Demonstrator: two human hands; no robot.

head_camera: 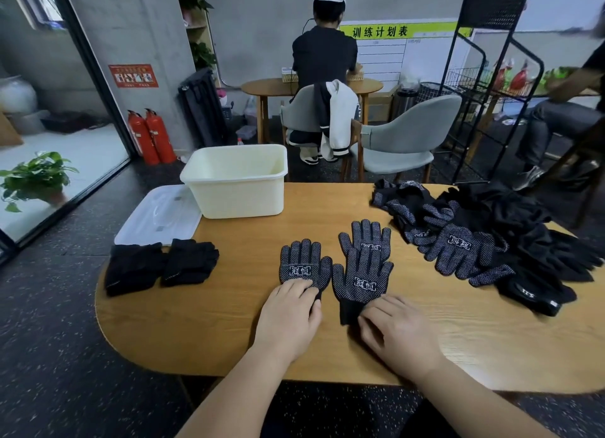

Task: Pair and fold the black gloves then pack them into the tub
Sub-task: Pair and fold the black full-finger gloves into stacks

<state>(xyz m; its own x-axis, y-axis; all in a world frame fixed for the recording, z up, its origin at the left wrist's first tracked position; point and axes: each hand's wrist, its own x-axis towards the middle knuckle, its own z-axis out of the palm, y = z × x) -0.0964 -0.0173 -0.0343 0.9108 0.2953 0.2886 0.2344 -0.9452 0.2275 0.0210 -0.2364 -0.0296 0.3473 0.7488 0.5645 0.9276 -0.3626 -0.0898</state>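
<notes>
Pressing flat on the wooden table [229, 323], my left hand [289, 319] covers the cuff of one black dotted knit glove [302, 267], fingers spread and grasping nothing, while my right hand [397, 331] pinches the cuff of a second dotted glove [361, 282] lying over a third [365, 233]. Two folded black glove bundles [160, 264] rest at left, a loose heap of black gloves [484, 237] at right. Farther back stands the cream plastic tub [237, 188], beside its clear lid [157, 216].
</notes>
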